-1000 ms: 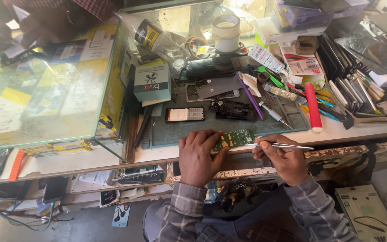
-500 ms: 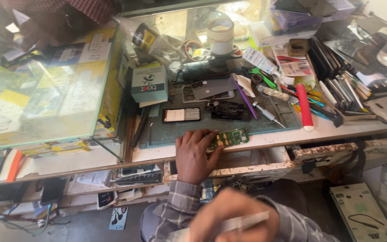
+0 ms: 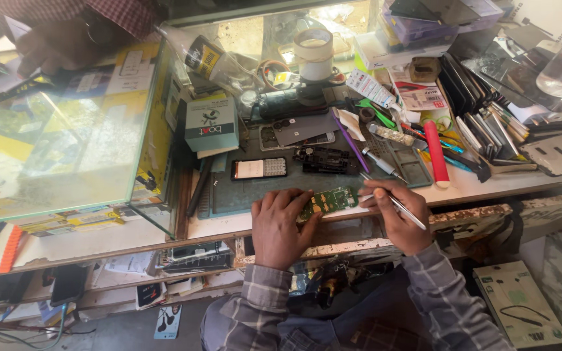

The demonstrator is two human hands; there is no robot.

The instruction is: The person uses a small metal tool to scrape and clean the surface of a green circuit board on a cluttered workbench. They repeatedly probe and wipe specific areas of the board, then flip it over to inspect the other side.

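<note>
Back up at the board comes my right hand [image 3: 403,218], which half a second ago was down near my lap with the tool; now it sits at the counter [image 3: 476,185] edge again, fingers [image 3: 380,192] pinched together on a thin metal probe [image 3: 403,209] whose tip I can't quite make out against the board's right end. My left hand [image 3: 280,224] has not budged: it lies flat on the counter edge, fingers pressed down on the left end of the green circuit board [image 3: 330,199], pinning it in place right at the front lip of the grey work mat [image 3: 248,192]. As for progress, I'd judge the phone is already taken apart, since the board is bare and out of any casing, and the work on the board itself looks to be underway rather than finished; nothing is reassembled. Just beyond the board on the mat lie a small keypad phone [image 3: 259,169] with its screen lit, and a black plastic frame [image 3: 325,160] beside it. Further out sit a grey back cover [image 3: 304,127], a purple stick tool [image 3: 349,142], a red cylinder [image 3: 436,153] to the right, and a roll of tape [image 3: 313,52] on a stand at the back.
</note>
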